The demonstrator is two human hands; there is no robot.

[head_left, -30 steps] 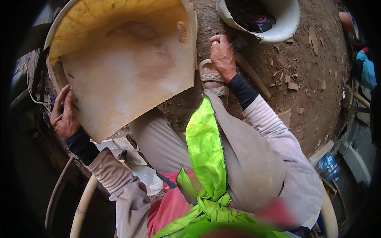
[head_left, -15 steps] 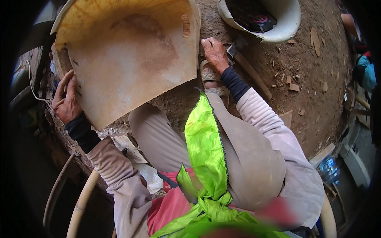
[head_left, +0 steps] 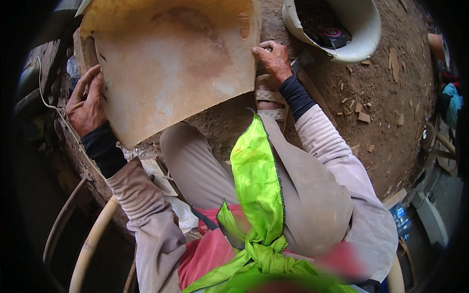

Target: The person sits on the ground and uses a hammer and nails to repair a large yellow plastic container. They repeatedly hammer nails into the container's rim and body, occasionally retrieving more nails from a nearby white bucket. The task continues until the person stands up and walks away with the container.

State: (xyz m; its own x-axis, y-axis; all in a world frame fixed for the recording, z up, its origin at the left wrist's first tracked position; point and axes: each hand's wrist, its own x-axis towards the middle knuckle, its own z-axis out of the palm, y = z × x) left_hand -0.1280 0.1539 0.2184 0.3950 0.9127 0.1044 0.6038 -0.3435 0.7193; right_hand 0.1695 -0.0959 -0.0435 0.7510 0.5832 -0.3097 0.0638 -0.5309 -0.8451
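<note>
A large curved tan panel [head_left: 161, 73] with an oval slot near its upper right corner stands in front of my knees, its hollow face toward me. My left hand [head_left: 88, 105] is at its left edge, fingers laid along the rim. The curled thumb and finger of my right hand [head_left: 274, 61] pinch the right edge, below the slot. Beside my right wrist lies a tool with a wooden handle [head_left: 315, 90], its head partly hidden by the hand. My sandalled foot [head_left: 268, 100] is under the right forearm.
A broken-rimmed white tub [head_left: 364, 34] at the upper right holds dark material and a black-and-pink object [head_left: 334, 36]. Wood chips [head_left: 362, 113] litter the dirt floor. A clear blue bottle [head_left: 400, 219] is at the lower right. A pale cable [head_left: 46, 102] runs along the left.
The panel has shifted away from me and slightly right, my left hand moving up with it. My right fingertips, earlier just off the edge, now meet it.
</note>
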